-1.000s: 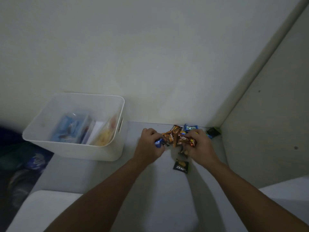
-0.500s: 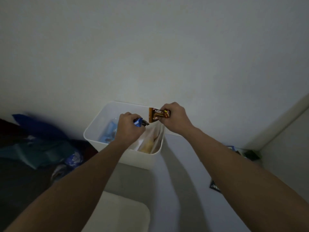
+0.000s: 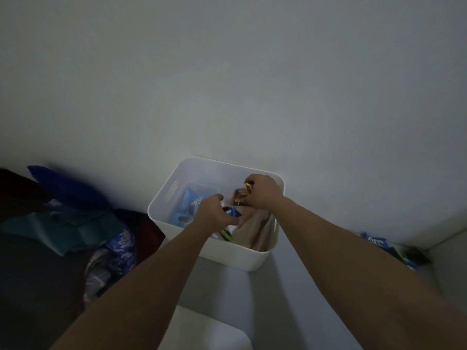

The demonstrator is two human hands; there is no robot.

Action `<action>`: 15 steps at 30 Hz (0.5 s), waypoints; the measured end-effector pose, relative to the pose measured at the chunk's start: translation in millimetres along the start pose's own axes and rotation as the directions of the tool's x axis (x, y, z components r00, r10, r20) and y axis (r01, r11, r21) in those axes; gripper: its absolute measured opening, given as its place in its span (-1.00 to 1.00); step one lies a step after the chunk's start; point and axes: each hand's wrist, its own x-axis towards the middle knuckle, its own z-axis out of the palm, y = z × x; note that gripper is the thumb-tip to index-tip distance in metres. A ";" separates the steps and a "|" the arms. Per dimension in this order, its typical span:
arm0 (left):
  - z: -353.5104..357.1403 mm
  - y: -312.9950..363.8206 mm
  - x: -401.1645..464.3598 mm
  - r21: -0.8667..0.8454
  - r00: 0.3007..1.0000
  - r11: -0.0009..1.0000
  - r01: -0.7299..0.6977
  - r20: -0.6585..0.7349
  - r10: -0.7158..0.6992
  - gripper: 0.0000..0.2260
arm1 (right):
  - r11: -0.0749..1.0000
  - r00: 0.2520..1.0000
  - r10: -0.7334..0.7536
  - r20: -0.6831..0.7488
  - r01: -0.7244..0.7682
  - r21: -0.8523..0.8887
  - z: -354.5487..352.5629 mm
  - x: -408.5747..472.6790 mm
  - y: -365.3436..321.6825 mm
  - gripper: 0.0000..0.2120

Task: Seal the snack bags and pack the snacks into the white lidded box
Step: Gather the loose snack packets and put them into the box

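Note:
The white box [image 3: 174, 188] stands open against the wall. Both my hands are inside its opening. My left hand [image 3: 213, 213] grips small blue snack packets [image 3: 232, 212] over the box's front half. My right hand [image 3: 262, 190] holds orange-brown snack packets [image 3: 240, 197] near the back right corner. Inside the box lie a light blue snack bag [image 3: 188, 207], a clear bag with yellowish contents [image 3: 252, 228] and a green packet [image 3: 226, 234]. More loose snack packets [image 3: 379, 242] lie in the right corner of the surface.
The white lid [image 3: 204, 334] lies at the bottom edge, in front of the box. Dark and teal cloth with a blue patterned bag [image 3: 118, 246] is heaped to the left. A pale wall runs behind the box, and a side wall closes the right.
Both hands carried the packets from the right corner over to the box and have now lowered into it. The camera swung left after them.

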 end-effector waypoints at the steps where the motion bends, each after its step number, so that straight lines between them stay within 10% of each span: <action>1: -0.8 -0.4 1.1 0.002 1.000 1.000 0.015 0.017 -0.015 -0.48 | 1.000 1.000 0.002 -0.002 -0.002 0.015 -1.9 -0.1 1.0 -0.48; 8: -0.9 9.8 0.9 -0.002 0.996 0.998 0.062 -0.061 -0.062 -0.51 | 0.989 0.997 0.026 -0.074 -0.015 0.148 -30.3 -10.4 18.9 -0.52; 15: 34.7 73.8 -13.3 -0.039 0.954 0.979 -0.202 -0.235 0.188 -0.65 | 0.939 0.964 0.168 -0.206 -0.093 0.332 -69.0 -56.9 89.9 -0.73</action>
